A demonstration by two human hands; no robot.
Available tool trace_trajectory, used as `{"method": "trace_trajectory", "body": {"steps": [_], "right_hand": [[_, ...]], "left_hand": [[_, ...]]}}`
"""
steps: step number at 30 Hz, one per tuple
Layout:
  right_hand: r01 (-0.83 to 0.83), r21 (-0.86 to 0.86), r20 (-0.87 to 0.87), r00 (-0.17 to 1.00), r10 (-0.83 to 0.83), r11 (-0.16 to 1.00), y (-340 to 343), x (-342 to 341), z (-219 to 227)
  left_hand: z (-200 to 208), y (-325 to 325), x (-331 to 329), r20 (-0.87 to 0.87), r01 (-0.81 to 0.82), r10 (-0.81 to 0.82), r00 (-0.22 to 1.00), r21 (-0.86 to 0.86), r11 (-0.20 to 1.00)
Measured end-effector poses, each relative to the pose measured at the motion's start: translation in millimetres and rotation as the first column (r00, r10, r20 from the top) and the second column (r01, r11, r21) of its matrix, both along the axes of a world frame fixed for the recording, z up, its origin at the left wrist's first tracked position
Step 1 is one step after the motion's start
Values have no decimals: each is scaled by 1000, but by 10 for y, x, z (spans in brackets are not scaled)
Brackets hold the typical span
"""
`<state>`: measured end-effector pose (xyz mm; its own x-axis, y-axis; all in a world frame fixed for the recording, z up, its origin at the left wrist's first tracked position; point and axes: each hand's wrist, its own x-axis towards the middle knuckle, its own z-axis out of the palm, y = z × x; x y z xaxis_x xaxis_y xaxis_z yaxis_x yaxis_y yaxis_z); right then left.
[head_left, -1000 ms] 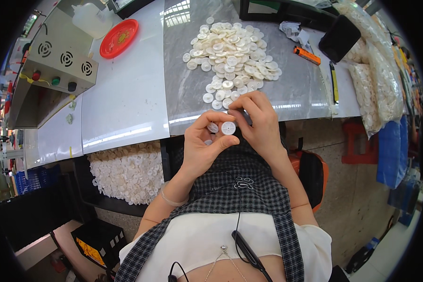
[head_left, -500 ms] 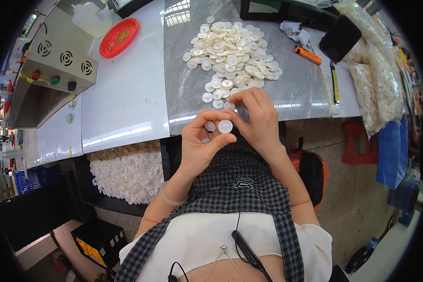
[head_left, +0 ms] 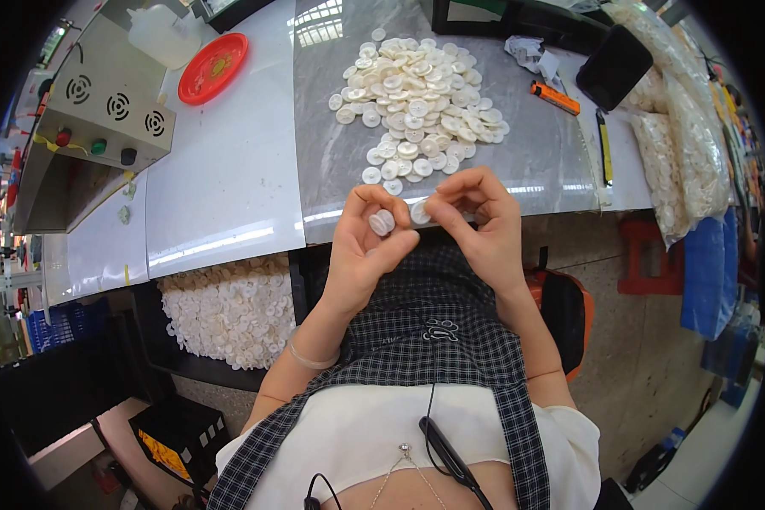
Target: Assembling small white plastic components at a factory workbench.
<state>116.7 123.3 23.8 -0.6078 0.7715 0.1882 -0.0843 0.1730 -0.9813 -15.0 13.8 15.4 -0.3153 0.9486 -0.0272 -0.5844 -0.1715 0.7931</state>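
Just over the table's front edge, my left hand (head_left: 361,246) curls its fingers around a couple of small round white plastic discs (head_left: 382,223). To its right, my right hand (head_left: 483,217) pinches another white disc (head_left: 419,212) between thumb and fingers, tilted partly edge-on. The two hands are slightly apart. Beyond them a heap of similar white discs (head_left: 421,89), some showing a centre hub, lies on the grey tabletop (head_left: 331,153), with its near end close to my fingers.
A box of small white parts (head_left: 229,314) sits below the table edge at left. On the table are a red plate (head_left: 213,70), a grey machine with knobs (head_left: 102,119), an orange marker-like stick (head_left: 555,98), a yellow cutter (head_left: 604,149) and a black phone-like slab (head_left: 615,70). Bagged parts (head_left: 667,170) lie far right.
My hands have drawn apart. The disc that faced up at my left fingertips no longer shows there; my right hand now pinches a disc, and the left's discs sit between its curled fingers.
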Motion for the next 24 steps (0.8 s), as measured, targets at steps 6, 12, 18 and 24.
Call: {"method": "trace_trajectory", "body": {"steps": [6,12,18,24], "right_hand": [[-66,-52,29,997,68,996,-60,10,104],[92,459,179,965,-194,884,88,-109,24],[90,727,158,943,-294,681,156,-156,-128],[37,684,216,944,-251,729,113,-90,-128]], "left_hand": [[-10,12,54,-406,-88,72,911,-20,996],[-40,-58,-7,-193,-41,24,981,-85,996],[-31,-64,-22,-149,-24,11,989,-82,996],[-80,-53,-22,-244,-45,29,969,-61,997]]}}
